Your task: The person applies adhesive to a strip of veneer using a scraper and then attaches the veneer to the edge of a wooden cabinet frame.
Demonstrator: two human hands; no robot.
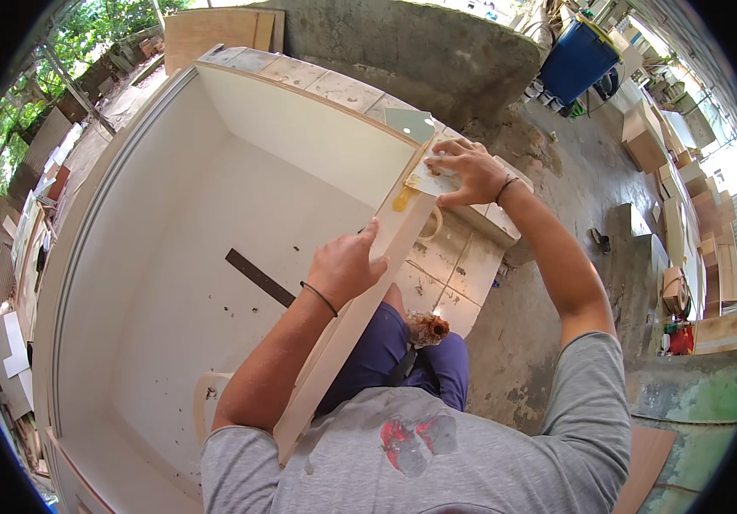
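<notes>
A large white cabinet box (291, 184) lies in front of me with its open side up. My left hand (343, 264) rests on the near side board (334, 343), index finger stretched along its edge and thumb apart, holding nothing. At the far end of that board, my right hand (469, 171) has its bent fingers and thumb on a thin white flat piece (424, 182). Brownish smears mark this piece. Right beside it, a yellow paste-like patch (402, 200) sits on the board's edge. The fingers partly hide the piece.
Inside the cabinet lie a dark narrow strip (259, 276) and scattered dark bits. A tape roll (431, 224) is on the tiled ledge (454, 257) beside the board. A grey-green sheet (409, 124) lies beyond. A blue bin (580, 56) and cardboard boxes (645, 137) stand farther right.
</notes>
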